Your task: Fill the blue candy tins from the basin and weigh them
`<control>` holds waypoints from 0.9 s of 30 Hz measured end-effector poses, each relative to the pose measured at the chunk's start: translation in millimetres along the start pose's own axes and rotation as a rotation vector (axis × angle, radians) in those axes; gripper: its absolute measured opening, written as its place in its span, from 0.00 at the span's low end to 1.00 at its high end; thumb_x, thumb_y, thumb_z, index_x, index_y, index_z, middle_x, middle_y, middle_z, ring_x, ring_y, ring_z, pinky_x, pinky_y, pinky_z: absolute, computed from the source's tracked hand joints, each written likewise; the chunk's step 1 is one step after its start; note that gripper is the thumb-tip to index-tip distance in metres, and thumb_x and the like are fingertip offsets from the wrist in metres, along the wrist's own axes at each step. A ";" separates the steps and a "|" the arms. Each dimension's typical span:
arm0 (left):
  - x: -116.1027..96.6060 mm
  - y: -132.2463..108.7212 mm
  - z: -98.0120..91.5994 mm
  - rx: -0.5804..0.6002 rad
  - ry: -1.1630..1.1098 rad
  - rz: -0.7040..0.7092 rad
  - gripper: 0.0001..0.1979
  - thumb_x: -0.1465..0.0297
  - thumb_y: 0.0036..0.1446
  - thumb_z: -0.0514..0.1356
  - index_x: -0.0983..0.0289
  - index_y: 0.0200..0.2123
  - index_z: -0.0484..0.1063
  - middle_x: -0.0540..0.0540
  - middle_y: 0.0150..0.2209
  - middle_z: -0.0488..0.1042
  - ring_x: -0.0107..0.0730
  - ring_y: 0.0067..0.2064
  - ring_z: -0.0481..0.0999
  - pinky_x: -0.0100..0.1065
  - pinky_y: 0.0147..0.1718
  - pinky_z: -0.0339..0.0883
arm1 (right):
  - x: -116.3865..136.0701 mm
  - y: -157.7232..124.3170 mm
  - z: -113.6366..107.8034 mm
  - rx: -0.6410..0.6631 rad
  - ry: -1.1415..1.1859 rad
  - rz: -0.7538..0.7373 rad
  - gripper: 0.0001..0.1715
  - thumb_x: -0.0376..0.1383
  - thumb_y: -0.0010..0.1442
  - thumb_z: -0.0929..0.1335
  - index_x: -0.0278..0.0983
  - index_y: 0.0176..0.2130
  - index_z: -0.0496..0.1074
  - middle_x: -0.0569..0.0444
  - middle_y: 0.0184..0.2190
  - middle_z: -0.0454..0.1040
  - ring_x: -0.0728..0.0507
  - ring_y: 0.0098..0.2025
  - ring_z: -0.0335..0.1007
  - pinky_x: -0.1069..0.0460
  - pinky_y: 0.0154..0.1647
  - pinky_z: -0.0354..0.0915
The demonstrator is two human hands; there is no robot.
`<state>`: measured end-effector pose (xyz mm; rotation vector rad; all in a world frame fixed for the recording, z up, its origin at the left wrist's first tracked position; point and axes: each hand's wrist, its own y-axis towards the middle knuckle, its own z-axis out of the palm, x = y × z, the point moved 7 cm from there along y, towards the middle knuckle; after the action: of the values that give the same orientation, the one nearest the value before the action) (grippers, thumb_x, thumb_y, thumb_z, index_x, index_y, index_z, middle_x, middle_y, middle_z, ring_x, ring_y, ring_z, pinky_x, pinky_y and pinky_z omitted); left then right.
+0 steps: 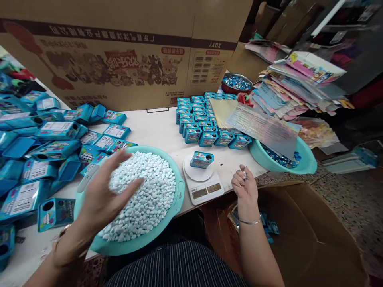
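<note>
My left hand (101, 195) hovers over the near left side of a turquoise basin (178, 195), thumb and fingers apart, with nothing between them. Small pale blue-white candies (146, 199) fill that basin. On a white kitchen scale (196, 195) stands one small blue candy box (202, 160) with a dark round hole in its top. To the scale's right, my right hand (245, 185) is curled closed, palm up, and a few of the white candies show between its fingers. What the scale's display reads is too small to make out.
Blue boxes (56, 131) lie heaped at the left. Upright filled rows of boxes (206, 123) stand behind the scale. A big carton (134, 52) walls the back. At right are another turquoise basin (309, 161), stacked printed sheets (278, 91) and an open carton (305, 235) on the floor.
</note>
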<state>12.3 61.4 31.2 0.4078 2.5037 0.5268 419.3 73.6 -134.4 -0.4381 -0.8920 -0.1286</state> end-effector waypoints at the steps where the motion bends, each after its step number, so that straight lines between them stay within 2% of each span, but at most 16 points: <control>1: -13.6 14.0 19.3 0.102 -0.033 0.072 0.32 0.60 0.62 0.59 0.52 0.67 0.54 0.57 0.59 0.71 0.46 0.57 0.74 0.48 0.56 0.71 | -3.8 -4.8 -0.3 -0.015 -0.013 0.000 0.12 0.42 0.57 0.72 0.39 0.32 0.68 0.70 0.14 0.52 0.55 0.13 0.37 0.61 0.12 0.43; 3: -47.3 41.7 66.2 0.332 -0.034 0.251 0.33 0.58 0.62 0.59 0.58 0.67 0.53 0.62 0.63 0.67 0.48 0.62 0.69 0.48 0.58 0.68 | -11.0 -17.7 -2.6 -0.065 -0.047 -0.012 0.14 0.42 0.54 0.74 0.38 0.36 0.71 0.71 0.15 0.52 0.56 0.13 0.37 0.61 0.12 0.41; 5: -75.8 63.7 114.4 0.516 0.027 0.363 0.35 0.59 0.61 0.60 0.63 0.67 0.53 0.65 0.64 0.65 0.50 0.63 0.67 0.48 0.60 0.65 | -18.4 -33.9 -7.7 -0.114 -0.127 -0.026 0.20 0.43 0.52 0.75 0.36 0.41 0.73 0.70 0.16 0.53 0.57 0.13 0.39 0.61 0.13 0.40; 8: -100.3 81.2 171.0 0.630 0.174 0.442 0.35 0.62 0.59 0.63 0.66 0.64 0.56 0.67 0.62 0.67 0.55 0.62 0.66 0.56 0.61 0.59 | -28.1 -60.2 -20.9 -0.152 -0.345 -0.052 0.27 0.47 0.52 0.74 0.32 0.46 0.76 0.69 0.15 0.53 0.56 0.14 0.41 0.60 0.13 0.40; 10: -105.8 83.7 194.2 0.636 0.238 0.465 0.32 0.63 0.58 0.64 0.68 0.61 0.60 0.68 0.58 0.70 0.57 0.61 0.66 0.62 0.62 0.53 | -32.1 -76.4 -29.2 -0.137 -0.568 -0.091 0.28 0.48 0.54 0.73 0.31 0.47 0.77 0.66 0.15 0.58 0.55 0.15 0.48 0.59 0.14 0.46; 11: -105.8 83.4 202.1 0.637 0.256 0.464 0.28 0.65 0.58 0.64 0.69 0.59 0.63 0.68 0.55 0.71 0.58 0.59 0.67 0.64 0.62 0.51 | -33.6 -83.4 -31.7 -0.116 -0.695 -0.117 0.28 0.48 0.56 0.72 0.32 0.48 0.78 0.63 0.16 0.63 0.53 0.17 0.54 0.58 0.15 0.52; 13: -102.5 82.0 212.0 0.648 0.269 0.436 0.19 0.68 0.59 0.61 0.69 0.52 0.69 0.67 0.50 0.74 0.56 0.56 0.69 0.64 0.63 0.49 | -37.3 -94.7 -31.1 -0.035 -0.945 -0.175 0.25 0.46 0.60 0.69 0.34 0.51 0.78 0.55 0.26 0.77 0.48 0.24 0.69 0.54 0.24 0.67; 14: -99.8 81.7 214.5 0.657 0.269 0.413 0.15 0.70 0.60 0.60 0.68 0.50 0.70 0.65 0.48 0.75 0.54 0.55 0.71 0.64 0.63 0.49 | -39.4 -99.0 -28.4 0.019 -1.051 -0.210 0.24 0.45 0.62 0.67 0.35 0.52 0.78 0.50 0.33 0.81 0.45 0.31 0.75 0.50 0.32 0.72; 16: -94.7 82.8 215.0 0.669 0.257 0.370 0.12 0.71 0.60 0.58 0.66 0.47 0.72 0.63 0.46 0.76 0.52 0.54 0.72 0.63 0.63 0.49 | -44.4 -104.8 -19.6 0.142 -1.218 -0.278 0.23 0.43 0.66 0.64 0.37 0.55 0.76 0.46 0.46 0.81 0.40 0.44 0.79 0.46 0.46 0.74; 18: -90.5 87.6 208.2 0.649 0.227 0.332 0.12 0.69 0.61 0.59 0.64 0.48 0.71 0.61 0.46 0.76 0.51 0.53 0.73 0.62 0.63 0.49 | -50.6 -107.6 -10.2 0.262 -1.367 -0.321 0.24 0.40 0.68 0.61 0.37 0.58 0.74 0.44 0.51 0.79 0.38 0.49 0.78 0.45 0.51 0.72; 20: -86.1 96.0 193.3 0.588 0.192 0.285 0.14 0.64 0.61 0.60 0.62 0.48 0.71 0.58 0.47 0.76 0.49 0.53 0.73 0.61 0.64 0.49 | -57.2 -108.0 -3.3 0.358 -1.524 -0.337 0.26 0.39 0.70 0.58 0.37 0.60 0.72 0.43 0.47 0.81 0.39 0.46 0.79 0.47 0.47 0.73; 24: -74.1 111.2 147.1 0.444 0.172 0.189 0.20 0.55 0.61 0.60 0.62 0.49 0.71 0.54 0.45 0.76 0.46 0.53 0.74 0.61 0.63 0.50 | -68.2 -106.6 4.6 0.484 -1.803 -0.344 0.27 0.38 0.71 0.56 0.38 0.64 0.67 0.46 0.37 0.81 0.43 0.35 0.78 0.53 0.36 0.70; 27: -61.8 112.4 109.4 0.320 0.166 0.143 0.26 0.47 0.59 0.58 0.65 0.44 0.74 0.51 0.39 0.75 0.40 0.45 0.76 0.58 0.60 0.57 | -73.8 -104.4 9.2 0.531 -1.905 -0.340 0.28 0.37 0.72 0.56 0.37 0.66 0.65 0.46 0.36 0.80 0.44 0.34 0.77 0.55 0.33 0.68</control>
<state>143.6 166.9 24.2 0.6935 2.7414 0.2172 336.4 -22.3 -153.6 0.2695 -2.7762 0.2984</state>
